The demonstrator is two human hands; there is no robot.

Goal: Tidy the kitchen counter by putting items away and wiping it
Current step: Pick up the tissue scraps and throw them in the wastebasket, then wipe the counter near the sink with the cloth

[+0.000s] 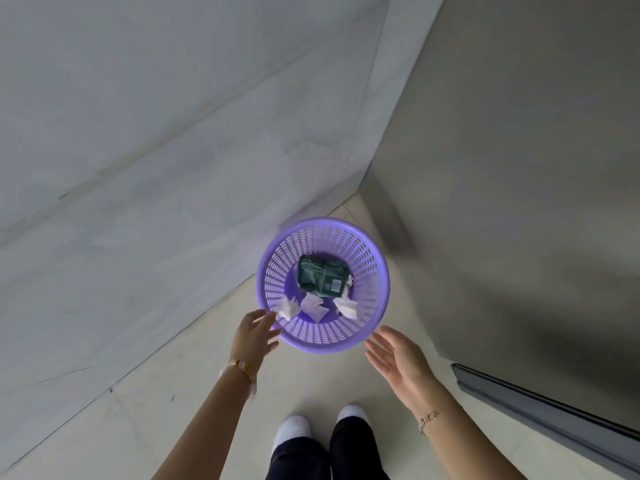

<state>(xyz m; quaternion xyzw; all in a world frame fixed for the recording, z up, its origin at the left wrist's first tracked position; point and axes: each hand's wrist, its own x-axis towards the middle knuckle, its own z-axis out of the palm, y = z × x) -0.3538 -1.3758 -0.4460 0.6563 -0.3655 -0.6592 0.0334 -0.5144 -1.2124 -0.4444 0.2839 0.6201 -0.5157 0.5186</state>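
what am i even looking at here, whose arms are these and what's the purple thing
This is one picture from a wide-angle camera worn on a person's head, looking down, so the arms reaching in from the bottom are the wearer's own. There is no machine here, just two bare hands.

The purple thing is a plastic waste basket standing on a pale tiled floor, in a corner between a light wall and a grey appliance or cabinet on the right. Inside it lie a dark green packet and a few crumpled white tissues.

The left hand is open beside the basket's near rim, and the right hand is open too, palm up. Neither holds anything. Below you can see the person's dark trousers and white footwear.
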